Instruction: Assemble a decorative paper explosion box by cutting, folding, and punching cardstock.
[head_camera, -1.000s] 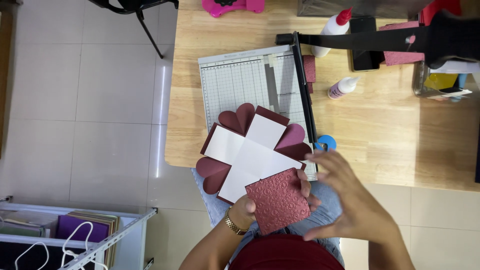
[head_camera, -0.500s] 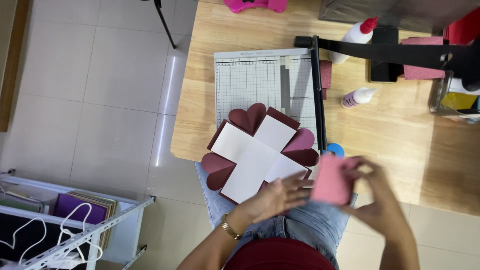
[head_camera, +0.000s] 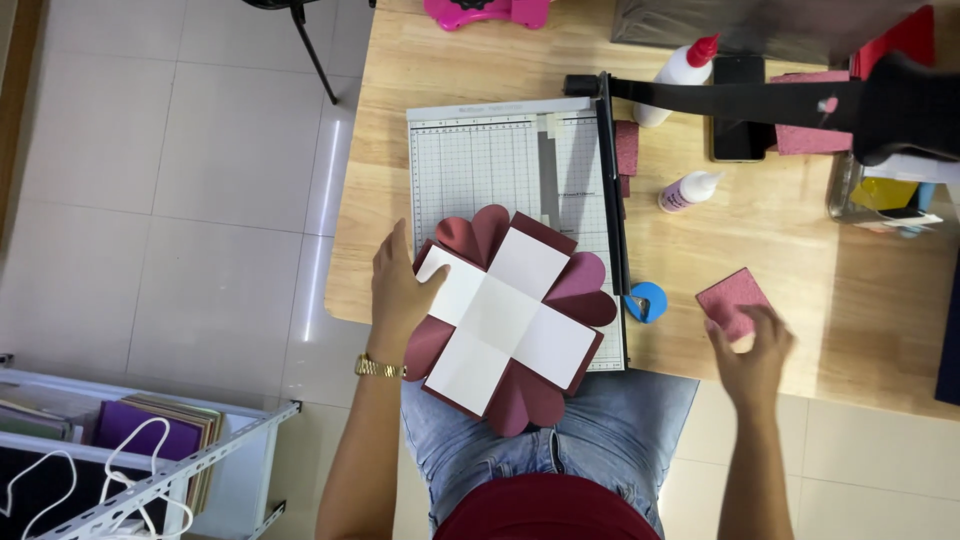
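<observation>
Maroon card, folded out flat into a cross with one white square on each of its four arms and one at the centre, forms the single unfolded box (head_camera: 505, 320) lying across the near edge of the wooden desk (head_camera: 800, 230). Four heart-shaped maroon flaps sit between its arms. The left hand (head_camera: 398, 290), at nine o'clock of the box, lies flat with fingers extended and rests on the white panel of the left arm; it presses rather than grips, and a gold bracelet (head_camera: 378, 368) circles its wrist. The right hand (head_camera: 752, 352), at three o'clock and well apart from the box, is spread open, its fingertips touching the near corner of one pink textured square (head_camera: 732, 298) that lies on the desk; it closes on nothing.

One paper trimmer (head_camera: 515, 170) with a gridded bed lies at twelve o'clock of the box, partly beneath it. One blue round object (head_camera: 646, 300) sits just beside the trimmer's right edge. Two glue bottles are visible: a larger one with a red cap (head_camera: 684, 68) and a smaller one (head_camera: 688, 190) lying on its side. One dark phone (head_camera: 738, 112) lies at one o'clock.
</observation>
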